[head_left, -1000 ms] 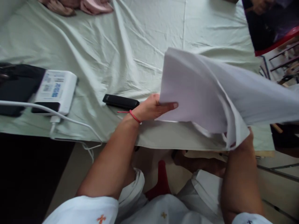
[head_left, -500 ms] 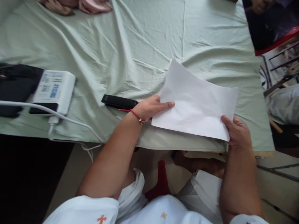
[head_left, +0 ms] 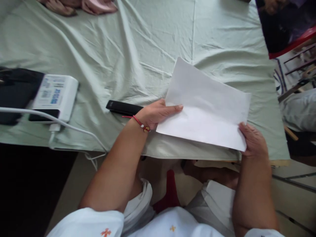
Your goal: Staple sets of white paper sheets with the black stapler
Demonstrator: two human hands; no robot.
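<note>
We hold a folded white paper sheet (head_left: 204, 112) at the near edge of the worktop (head_left: 138, 42).

Our left hand (head_left: 158, 113) pinches the sheet's left edge, fingers flat on top; our right hand (head_left: 254, 141) grips its near right corner. The paper is smooth, with a soft crease across it, over a wrinkled pale green cloth (head_left: 103, 59). Just beside the left hand lies a slim black bar (head_left: 124, 107); farther left, a white boxy device (head_left: 55, 95) with a white cable (head_left: 74, 128).
</note>
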